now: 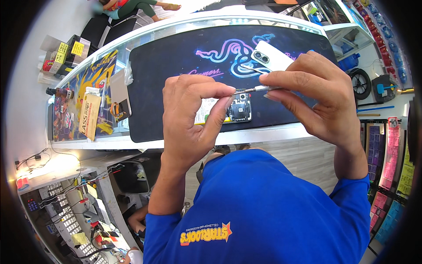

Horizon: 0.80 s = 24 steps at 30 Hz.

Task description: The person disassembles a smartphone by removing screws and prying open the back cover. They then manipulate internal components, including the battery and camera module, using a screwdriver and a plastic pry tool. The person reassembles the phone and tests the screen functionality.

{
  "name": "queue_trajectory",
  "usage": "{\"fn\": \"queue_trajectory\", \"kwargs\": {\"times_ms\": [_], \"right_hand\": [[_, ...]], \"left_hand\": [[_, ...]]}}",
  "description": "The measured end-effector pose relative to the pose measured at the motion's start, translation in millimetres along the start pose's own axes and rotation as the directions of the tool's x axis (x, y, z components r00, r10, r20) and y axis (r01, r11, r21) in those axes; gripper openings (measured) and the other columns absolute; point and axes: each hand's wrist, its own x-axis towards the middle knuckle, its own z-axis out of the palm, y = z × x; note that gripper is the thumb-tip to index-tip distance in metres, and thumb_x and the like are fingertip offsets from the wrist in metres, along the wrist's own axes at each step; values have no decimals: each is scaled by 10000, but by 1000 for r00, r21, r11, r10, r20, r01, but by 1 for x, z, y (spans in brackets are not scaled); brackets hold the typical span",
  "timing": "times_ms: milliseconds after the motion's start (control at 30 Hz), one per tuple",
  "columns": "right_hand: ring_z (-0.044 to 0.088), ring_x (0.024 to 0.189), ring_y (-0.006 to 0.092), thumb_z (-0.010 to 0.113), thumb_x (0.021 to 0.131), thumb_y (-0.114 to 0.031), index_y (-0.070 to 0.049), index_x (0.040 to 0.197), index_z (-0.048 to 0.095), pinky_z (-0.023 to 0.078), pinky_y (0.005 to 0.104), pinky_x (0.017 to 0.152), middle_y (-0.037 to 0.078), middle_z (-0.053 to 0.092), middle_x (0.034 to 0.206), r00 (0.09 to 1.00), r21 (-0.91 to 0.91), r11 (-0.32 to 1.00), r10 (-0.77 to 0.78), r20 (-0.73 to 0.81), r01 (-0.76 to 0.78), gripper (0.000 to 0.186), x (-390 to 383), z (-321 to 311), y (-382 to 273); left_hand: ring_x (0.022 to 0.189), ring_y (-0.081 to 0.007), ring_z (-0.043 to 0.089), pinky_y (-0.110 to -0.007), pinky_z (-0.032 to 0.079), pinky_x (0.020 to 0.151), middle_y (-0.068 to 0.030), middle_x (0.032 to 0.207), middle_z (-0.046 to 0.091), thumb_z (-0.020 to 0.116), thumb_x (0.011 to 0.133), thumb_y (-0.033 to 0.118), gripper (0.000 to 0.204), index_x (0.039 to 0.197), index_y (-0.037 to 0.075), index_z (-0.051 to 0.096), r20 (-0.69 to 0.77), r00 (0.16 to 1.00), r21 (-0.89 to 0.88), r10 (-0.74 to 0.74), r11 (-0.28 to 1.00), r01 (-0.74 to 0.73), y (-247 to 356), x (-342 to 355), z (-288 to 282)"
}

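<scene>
My right hand [314,90] grips the handle of a slim screwdriver [257,89] between thumb and fingers, holding it nearly level. At its tip, the thumb and forefinger of my left hand [189,108] are pinched together; whether they also hold a tiny part is too small to see. Below the tool an opened phone [241,110] lies on the black mat [154,66], its inner parts exposed and partly covered by my left hand. A white phone back cover [274,57] with a dark camera area rests beyond my right hand, which hides part of it.
Left of the mat, a tan paper packet [90,112] lies on the glass counter beside a colourful mat [105,79]. Boxes [68,53] stand at the far left. A person's legs [147,8] show beyond the counter. A lower desk holds a keyboard [66,211] and cables.
</scene>
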Motion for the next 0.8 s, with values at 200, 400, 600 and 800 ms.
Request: {"fn": "queue_trajectory", "kwargs": {"times_ms": [200,400,600,800], "right_hand": [[656,792,184,926,841,-25,-118,1207,877,486,343,657,45,718,891,1000,-67,998,-16,6,16,380,2,-2,-10],[656,777,211,921,838,-22,-98,1191,862,489,357,650,52,713,894,999,-150,988,-36,25,40,365,5,0,-22],[687,792,284,884,869,-51,-44,1110,808,519,417,671,93,683,896,996,-234,971,-42,78,59,252,9,3,-25],[721,895,316,750,921,-98,44,1001,762,582,428,764,175,722,990,836,-291,950,66,545,114,164,53,-14,-22]], "left_hand": [[1024,-224,627,-353,473,938,-67,1072,744,819,955,7,189,1133,72,822,24,999,42,26,999,-27,3,-2,-7],[1016,-225,627,-354,467,944,-59,1049,744,821,961,29,156,1108,78,832,23,1000,63,-13,998,11,4,-4,-7],[1024,-228,645,-365,437,995,-49,1026,755,824,976,91,112,1087,93,834,93,995,136,-29,991,16,0,1,1],[1114,-240,633,-421,404,1028,2,1035,756,863,950,183,106,1038,128,845,240,971,147,1,988,-38,-39,6,25]]}}
